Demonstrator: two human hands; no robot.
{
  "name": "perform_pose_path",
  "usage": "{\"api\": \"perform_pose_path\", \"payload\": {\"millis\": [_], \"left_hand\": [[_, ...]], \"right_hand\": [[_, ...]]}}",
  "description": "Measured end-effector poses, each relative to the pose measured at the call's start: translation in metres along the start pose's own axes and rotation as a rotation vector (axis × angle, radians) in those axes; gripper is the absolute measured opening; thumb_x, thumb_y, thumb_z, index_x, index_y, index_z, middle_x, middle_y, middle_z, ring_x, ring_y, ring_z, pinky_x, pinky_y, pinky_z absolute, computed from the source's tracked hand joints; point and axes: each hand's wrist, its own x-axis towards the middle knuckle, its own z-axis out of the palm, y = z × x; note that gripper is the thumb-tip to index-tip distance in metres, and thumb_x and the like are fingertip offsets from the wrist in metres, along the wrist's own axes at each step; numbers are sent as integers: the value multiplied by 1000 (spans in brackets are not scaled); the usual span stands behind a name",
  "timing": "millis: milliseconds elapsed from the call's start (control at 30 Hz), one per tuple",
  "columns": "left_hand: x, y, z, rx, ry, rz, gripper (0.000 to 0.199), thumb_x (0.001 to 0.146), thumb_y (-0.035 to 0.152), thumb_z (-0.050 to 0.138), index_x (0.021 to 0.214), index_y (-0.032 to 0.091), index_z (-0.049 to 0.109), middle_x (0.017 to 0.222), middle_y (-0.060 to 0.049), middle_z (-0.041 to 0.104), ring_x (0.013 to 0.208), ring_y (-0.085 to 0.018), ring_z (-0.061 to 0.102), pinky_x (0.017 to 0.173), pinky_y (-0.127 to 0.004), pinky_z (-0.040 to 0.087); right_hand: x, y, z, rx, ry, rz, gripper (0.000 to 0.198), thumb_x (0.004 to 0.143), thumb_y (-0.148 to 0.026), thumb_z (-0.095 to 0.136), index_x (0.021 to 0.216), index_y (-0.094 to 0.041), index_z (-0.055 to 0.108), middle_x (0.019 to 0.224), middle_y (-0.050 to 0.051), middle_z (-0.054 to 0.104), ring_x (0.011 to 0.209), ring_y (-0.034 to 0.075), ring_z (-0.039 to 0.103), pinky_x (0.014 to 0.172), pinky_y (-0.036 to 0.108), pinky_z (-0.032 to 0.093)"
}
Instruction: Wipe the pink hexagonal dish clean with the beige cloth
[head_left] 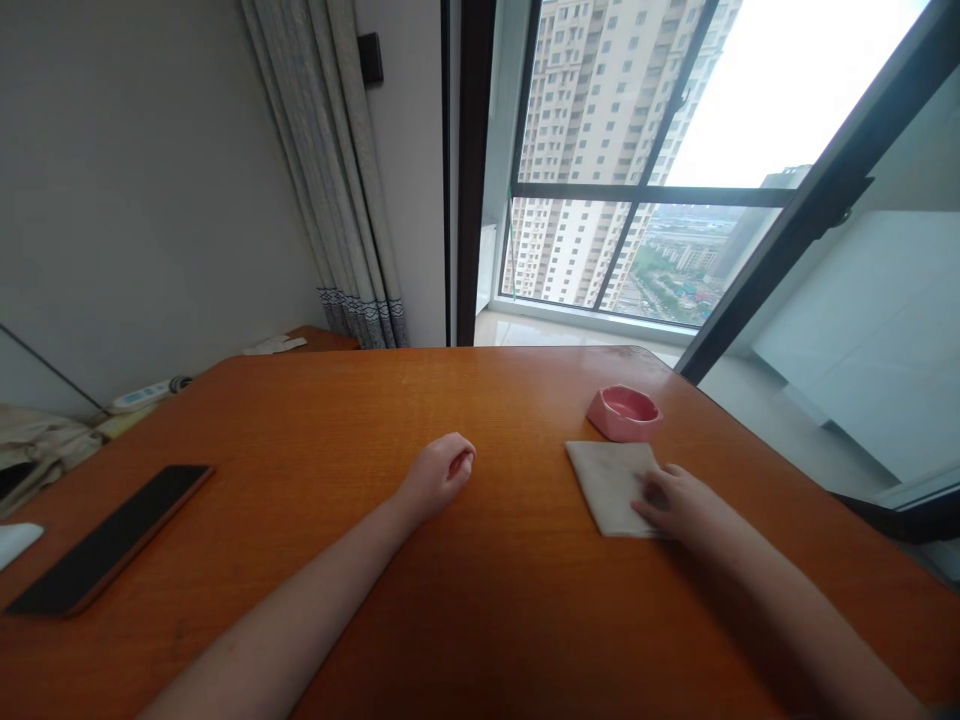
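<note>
My left hand (438,474) rests on the wooden table (337,420) in a loose fist, with nothing visible in it. Further right lies a flat, pale grey folded cloth (611,485). My right hand (675,502) is at the cloth's right side, its fingers curled and pinched against it; they are slightly blurred. Just beyond the cloth's far edge stands a pink angular bowl (624,414), its inside a deeper red. Neither hand touches the bowl.
A long black mat or board (112,540) lies at the table's left, with a white object (19,542) beside it. A power strip (142,396) sits past the left edge. A curtain (337,180) and a large window (630,190) are behind the table.
</note>
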Motion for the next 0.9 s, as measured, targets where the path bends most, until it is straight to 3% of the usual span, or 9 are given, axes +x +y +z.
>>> {"api": "perform_pose_path", "payload": {"millis": [133,300,400,467,567,667,767,900], "left_hand": [[-1,2,2,-21,-82,-8,17,84,21,40,81,17,56,72,-1,56,64,-13,48,61,-25,38],[-2,3,0,-27,-134,-26,19,84,23,40,80,17,57,72,-1,57,65,-13,50,62,-25,38],[-2,2,-2,-19,-154,-26,19,84,24,40,78,17,57,70,-1,57,64,-13,50,61,-24,37],[-1,1,-2,1,-177,-18,18,84,25,42,76,18,57,69,0,56,62,-13,49,59,-24,37],[-2,-1,-1,30,-219,14,14,80,24,47,76,18,58,68,0,57,62,-13,51,59,-23,38],[-4,-6,2,32,-223,26,14,73,17,50,81,17,62,79,-3,65,72,-16,58,65,-25,43],[-6,-12,3,33,-211,4,25,69,12,49,89,16,64,93,-7,69,86,-20,63,74,-28,47],[-6,-13,4,87,-216,-6,22,70,13,49,86,15,64,91,-8,70,85,-21,64,73,-29,48]], "right_hand": [[0,48,-5,8,-16,90,12,72,-31,61,70,-20,60,82,7,58,71,19,58,65,29,43],[8,41,-15,-51,-95,146,5,66,-17,62,70,-19,62,83,9,60,74,22,59,67,31,44],[10,-2,-24,-174,-32,203,7,65,-16,63,71,-18,64,86,13,60,83,29,60,73,39,44],[11,-47,-26,-70,96,-36,11,73,-21,59,83,-18,65,94,14,60,91,29,59,81,42,43],[20,-124,-13,331,42,-490,37,81,-20,49,118,-20,54,115,10,57,106,21,56,94,34,41],[33,-185,20,554,1,-674,53,76,-9,45,129,-17,46,125,10,53,114,19,51,100,32,39],[44,-214,51,738,68,-604,50,72,-3,40,116,-18,55,114,8,58,109,18,53,99,33,41],[49,-215,65,828,130,-563,46,71,-2,37,106,-20,60,105,6,60,102,18,54,95,34,44]]}}
